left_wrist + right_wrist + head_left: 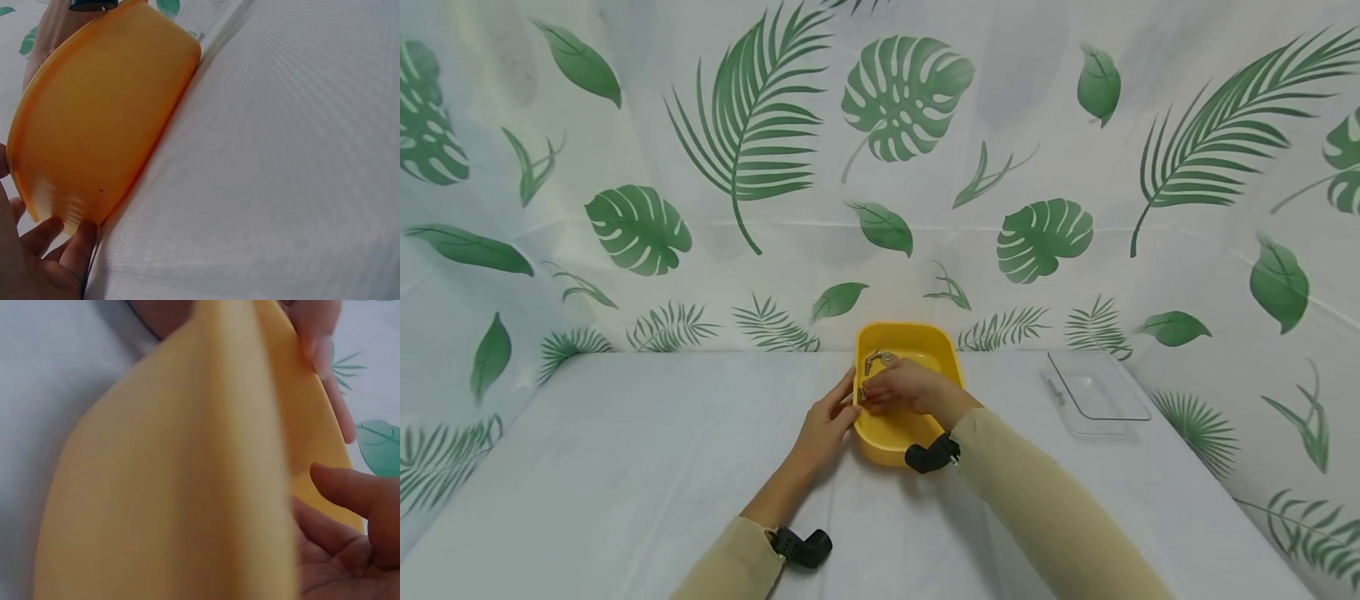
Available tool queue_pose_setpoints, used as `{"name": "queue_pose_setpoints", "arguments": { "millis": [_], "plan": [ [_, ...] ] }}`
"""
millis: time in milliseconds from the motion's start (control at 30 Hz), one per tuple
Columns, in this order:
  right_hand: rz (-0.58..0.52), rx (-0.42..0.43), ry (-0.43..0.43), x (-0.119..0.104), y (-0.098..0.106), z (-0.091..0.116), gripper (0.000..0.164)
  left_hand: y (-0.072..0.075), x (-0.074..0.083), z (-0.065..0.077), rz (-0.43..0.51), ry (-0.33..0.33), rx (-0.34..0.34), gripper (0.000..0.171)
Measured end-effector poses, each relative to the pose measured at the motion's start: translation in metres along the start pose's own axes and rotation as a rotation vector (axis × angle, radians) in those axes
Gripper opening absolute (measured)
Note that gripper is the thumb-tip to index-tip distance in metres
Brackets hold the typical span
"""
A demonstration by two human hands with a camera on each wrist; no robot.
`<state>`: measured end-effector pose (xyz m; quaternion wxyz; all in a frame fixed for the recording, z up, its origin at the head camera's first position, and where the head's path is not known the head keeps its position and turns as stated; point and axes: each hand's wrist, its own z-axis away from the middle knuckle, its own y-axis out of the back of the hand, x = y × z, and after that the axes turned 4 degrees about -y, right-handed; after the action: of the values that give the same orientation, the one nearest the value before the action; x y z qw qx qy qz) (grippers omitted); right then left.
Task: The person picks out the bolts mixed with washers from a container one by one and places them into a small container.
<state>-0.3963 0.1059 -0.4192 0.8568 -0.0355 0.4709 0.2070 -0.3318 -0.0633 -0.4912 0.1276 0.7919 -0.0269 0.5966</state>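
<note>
yellow tray [895, 433] is lying on the table [625, 450], its long axis running front to back. metal fittings [870, 362] are lying in its far left part, just beyond the right hand [908, 386], which is hovering inside the tray, the nearer of the two; its thumb is standing apart from the forefinger, and whether the fingertips are gripping anything, i cannot tell. the left hand [826, 427] is holding the left wall, fingers pressing outside, thumb resting at the rim.
</note>
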Motion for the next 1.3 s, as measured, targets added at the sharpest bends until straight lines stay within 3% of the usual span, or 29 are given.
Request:
{"name": "queue_pose_setpoints", "arguments": {
  "millis": [300,800,1133,1300],
  "plan": [
    [-0.05,0.052,-0.02,0.0,-0.006,-0.001,0.027,0.001,-0.002,0.0,-0.012,-0.012,0.001,0.062],
    [-0.033,0.112,0.012,0.007,-0.012,0.0,0.023,0.0,0.0,0.001,-0.009,-0.016,0.0,0.063],
    [0.0,0.178,0.04,0.004,0.007,0.011,0.027,-0.002,-0.001,0.001,-0.009,-0.02,-0.01,0.062],
    [0.016,0.153,0.065,0.002,0.021,0.018,0.033,0.0,0.0,0.002,-0.022,-0.011,0.003,0.062]
  ]
}}
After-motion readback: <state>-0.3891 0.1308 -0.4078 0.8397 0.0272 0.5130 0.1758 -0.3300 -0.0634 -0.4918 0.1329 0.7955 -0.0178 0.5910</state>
